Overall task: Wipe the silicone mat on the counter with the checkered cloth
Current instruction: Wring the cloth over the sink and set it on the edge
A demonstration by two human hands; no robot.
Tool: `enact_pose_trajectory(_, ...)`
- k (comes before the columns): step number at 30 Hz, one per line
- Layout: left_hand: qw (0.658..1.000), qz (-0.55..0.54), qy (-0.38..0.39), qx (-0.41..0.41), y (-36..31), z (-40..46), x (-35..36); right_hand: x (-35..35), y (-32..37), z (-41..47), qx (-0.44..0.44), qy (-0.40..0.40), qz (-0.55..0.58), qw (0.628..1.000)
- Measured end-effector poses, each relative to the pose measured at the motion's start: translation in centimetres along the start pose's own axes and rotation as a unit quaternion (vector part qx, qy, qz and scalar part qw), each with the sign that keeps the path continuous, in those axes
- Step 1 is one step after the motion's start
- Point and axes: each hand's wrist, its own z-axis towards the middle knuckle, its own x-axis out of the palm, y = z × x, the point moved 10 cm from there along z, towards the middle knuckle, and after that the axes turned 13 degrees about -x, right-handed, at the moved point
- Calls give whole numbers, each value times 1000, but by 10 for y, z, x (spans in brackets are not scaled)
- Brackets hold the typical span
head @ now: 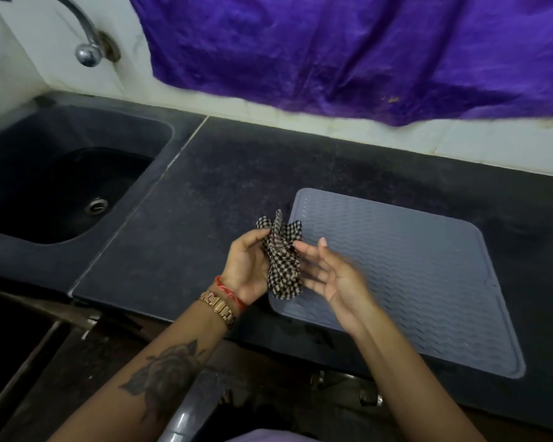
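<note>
Head cam: we see no legible text. Left hand [248, 266] grips bunched checkered cloth [281, 256] over silicone mat's [412, 275] left edge — right hand [329, 275] open, fingers spread, just beside cloth.

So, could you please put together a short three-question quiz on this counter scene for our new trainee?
1. True or false: the checkered cloth lies spread flat on the silicone mat.
2. Which hand has the cloth in its grip? A) left hand B) right hand C) neither
3. Fill in: on the counter, the sink lies to the ____ of the mat.

Key
1. False: it is bunched up, held above the mat's left edge.
2. A; the right hand is open beside it, fingers spread.
3. Left.
</note>
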Motion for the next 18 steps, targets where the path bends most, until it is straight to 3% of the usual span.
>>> enact_pose_trajectory(5,995,-65,44,53,-36,-23,-33,75,5,31,-70,86,-133,985)
enact_pose_trajectory(10,992,-89,19,82,-84,-44,-100,164,-10,65,-97,186,-178,961)
enact_pose_trajectory(13,989,-98,11,110,-125,-57,-139,203,-15,95,-116,147,-150,971)
enact_pose_trajectory(15,989,-81,-4,126,-156,-65,-167,228,-21,118,-147,111,-225,957)
enact_pose_trajectory(18,986,-31,-47,159,-206,-83,-205,288,-48,148,-111,156,-318,928)
